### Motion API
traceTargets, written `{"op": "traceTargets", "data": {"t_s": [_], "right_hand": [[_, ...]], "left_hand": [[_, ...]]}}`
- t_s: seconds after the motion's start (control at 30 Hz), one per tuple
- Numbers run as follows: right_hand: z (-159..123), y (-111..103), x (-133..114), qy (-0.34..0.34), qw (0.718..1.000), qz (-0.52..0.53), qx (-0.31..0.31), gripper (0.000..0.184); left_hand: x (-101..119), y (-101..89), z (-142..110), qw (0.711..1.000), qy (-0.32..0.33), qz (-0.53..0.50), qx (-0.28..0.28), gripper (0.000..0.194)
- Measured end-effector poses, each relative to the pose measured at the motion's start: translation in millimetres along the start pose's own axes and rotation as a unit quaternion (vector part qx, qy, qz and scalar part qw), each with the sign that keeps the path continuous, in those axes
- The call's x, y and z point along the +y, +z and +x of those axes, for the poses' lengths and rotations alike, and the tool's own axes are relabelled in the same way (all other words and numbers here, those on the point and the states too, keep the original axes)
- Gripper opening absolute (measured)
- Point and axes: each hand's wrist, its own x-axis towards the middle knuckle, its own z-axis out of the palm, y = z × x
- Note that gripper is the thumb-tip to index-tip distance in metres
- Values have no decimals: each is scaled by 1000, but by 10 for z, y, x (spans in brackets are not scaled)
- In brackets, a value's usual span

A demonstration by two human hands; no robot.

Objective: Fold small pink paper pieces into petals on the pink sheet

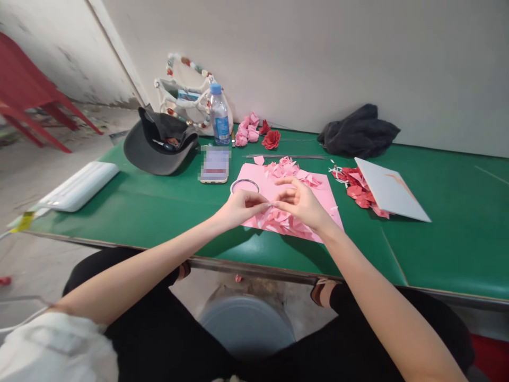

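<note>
My left hand (247, 206) and my right hand (300, 204) meet over the pink paper sheet (332, 204). Thumbs and fingertips of both pinch a small pale pink paper piece (271, 205), mostly covered by the fingers; the right hand's other fingers are raised and spread. Below them lies a heap of cut pink paper pieces (288, 223), with more pink pieces (284, 167) toward the sheet's far edge. Beside my left hand, a ring-shaped roll, probably tape (232, 188), rests on the sheet's left edge.
Behind the sheet lie thin wires (294, 156), a red paper flower (271, 139) and crumpled pink paper flowers (247, 130). Leftward are a phone (214, 165), bottle (220, 119), cap (159, 154) and white device (81, 185). Rightward, a white board (393, 191) partly covers red pieces (358, 185).
</note>
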Motion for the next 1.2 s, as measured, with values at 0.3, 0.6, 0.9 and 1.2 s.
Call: {"op": "traceTargets", "data": {"t_s": [0.3, 0.6, 0.9, 1.2], "right_hand": [[6, 4, 32, -6, 1000, 9, 13, 41], [9, 27, 34, -25, 998, -34, 49, 35], [-89, 121, -132, -48, 992, -94, 63, 28], [-74, 15, -141, -73, 992, -69, 72, 37]], "left_hand": [[-26, 14, 1, 1000, 2, -13, -1, 29], [-47, -12, 2, 1000, -2, -6, -21, 34], [-37, 32, -18, 999, -10, -45, 7, 28], [-1, 42, -46, 996, -8, -89, 26, 26]]}}
